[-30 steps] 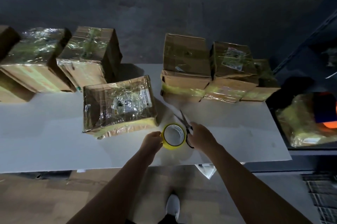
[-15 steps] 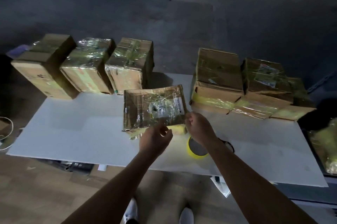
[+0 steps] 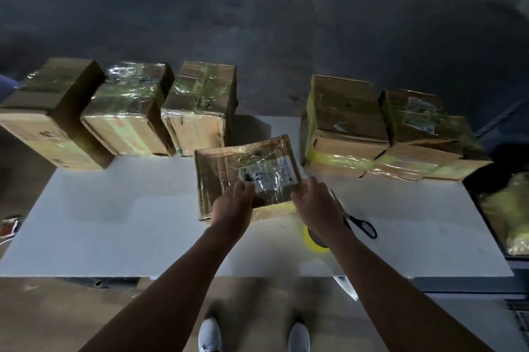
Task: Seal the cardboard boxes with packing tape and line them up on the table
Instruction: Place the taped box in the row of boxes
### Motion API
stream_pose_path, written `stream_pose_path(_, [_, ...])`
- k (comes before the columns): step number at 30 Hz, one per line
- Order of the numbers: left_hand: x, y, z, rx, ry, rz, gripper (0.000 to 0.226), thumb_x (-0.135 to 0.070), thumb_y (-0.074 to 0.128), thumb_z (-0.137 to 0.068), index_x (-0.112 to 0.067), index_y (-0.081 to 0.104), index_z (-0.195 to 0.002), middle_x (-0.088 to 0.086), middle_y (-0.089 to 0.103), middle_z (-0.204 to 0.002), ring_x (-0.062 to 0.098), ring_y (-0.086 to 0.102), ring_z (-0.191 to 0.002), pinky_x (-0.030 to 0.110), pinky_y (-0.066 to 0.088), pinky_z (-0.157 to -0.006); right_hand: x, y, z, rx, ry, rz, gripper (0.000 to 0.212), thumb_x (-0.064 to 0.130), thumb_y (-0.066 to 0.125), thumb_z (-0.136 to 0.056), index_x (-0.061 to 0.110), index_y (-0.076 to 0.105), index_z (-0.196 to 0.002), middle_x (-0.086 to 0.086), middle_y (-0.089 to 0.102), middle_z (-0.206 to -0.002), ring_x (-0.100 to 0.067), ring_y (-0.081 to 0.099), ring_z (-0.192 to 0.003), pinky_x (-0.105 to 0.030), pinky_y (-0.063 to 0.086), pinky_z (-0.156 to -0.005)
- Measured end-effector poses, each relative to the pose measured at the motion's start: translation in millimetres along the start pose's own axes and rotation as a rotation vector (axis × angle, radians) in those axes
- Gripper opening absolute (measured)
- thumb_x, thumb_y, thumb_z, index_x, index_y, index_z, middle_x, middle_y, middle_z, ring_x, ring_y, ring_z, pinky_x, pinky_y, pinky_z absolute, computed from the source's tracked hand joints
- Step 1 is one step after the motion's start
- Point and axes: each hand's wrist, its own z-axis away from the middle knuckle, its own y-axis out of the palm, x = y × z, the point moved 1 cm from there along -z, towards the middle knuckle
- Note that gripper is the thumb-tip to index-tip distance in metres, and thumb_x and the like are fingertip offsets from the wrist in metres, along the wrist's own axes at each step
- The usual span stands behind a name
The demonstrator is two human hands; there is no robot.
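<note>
Two-handed hold at centre frame: left hand (image 3: 233, 202) curled over the near edge of the taped box (image 3: 246, 168), right hand (image 3: 316, 205) wrapped round its near-right corner, low on the white table (image 3: 114, 222). Best slid or lifted level toward the gap between the row of three boxes (image 3: 128, 111), upper left, and the stacked boxes (image 3: 349, 122), upper right; slick film, so firm grip on cardboard edges. Scissors (image 3: 360, 227) and yellow tape roll (image 3: 310, 241) close under the right wrist, likely in the way. Wrapped bundle (image 3: 512, 217) at right edge.
</note>
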Motion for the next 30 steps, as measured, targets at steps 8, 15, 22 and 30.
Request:
stream_pose_path(8, [-31.8, -8.5, 13.4, 0.178, -0.131, 0.069, 0.033, -0.014, 0.046, -0.097, -0.012, 0.044, -0.129, 0.012, 0.054, -0.123, 0.027, 0.06, -0.103, 0.028, 0.041, -0.066, 15.3, 17.2, -2.2, 0.088, 0.24, -0.322, 0.051, 0.049, 0.061, -0.086, 0.006, 0.05, -0.11, -0.015, 0.067, -0.104, -0.031, 0.068, -0.088, -0.048, 0.054, -0.08])
stream_pose_path(15, [-24.3, -28.9, 18.3, 0.177, -0.08, 0.261, 0.031, -0.025, 0.051, -0.095, -0.015, 0.055, -0.124, 0.005, 0.064, -0.112, 0.02, 0.064, -0.096, 0.033, 0.054, -0.081, 67.6, 19.7, -5.6, 0.158, 0.107, -0.223, 0.045, 0.035, 0.055, -0.092, 0.009, 0.05, -0.128, -0.011, 0.061, -0.122, -0.026, 0.057, -0.108, -0.027, 0.039, -0.077])
stream_pose_path(22, [60.1, -29.6, 30.3, -0.066, -0.173, 0.126, 0.045, -0.023, 0.075, -0.077, -0.011, 0.06, -0.117, 0.013, 0.053, -0.117, 0.033, 0.048, -0.107, 0.043, 0.048, -0.081, 86.6, 62.4, 28.4, 0.207, 0.13, -0.094, 0.114, 0.067, 0.068, -0.07, 0.025, 0.0, -0.152, -0.012, 0.049, -0.132, -0.032, 0.052, -0.118, -0.039, 0.045, -0.093])
stream_pose_path(30, [86.5, -27.6, 32.9, 0.059, -0.6, 0.596, 0.083, -0.035, 0.085, -0.066, -0.009, 0.04, -0.132, 0.009, 0.054, -0.125, 0.029, 0.056, -0.111, 0.04, 0.053, -0.081, 103.5, 84.3, 36.2, 0.137, 0.234, -0.165, 0.117, 0.065, 0.069, -0.072, 0.031, -0.011, -0.151, -0.01, 0.048, -0.141, -0.032, 0.05, -0.124, -0.043, 0.042, -0.101])
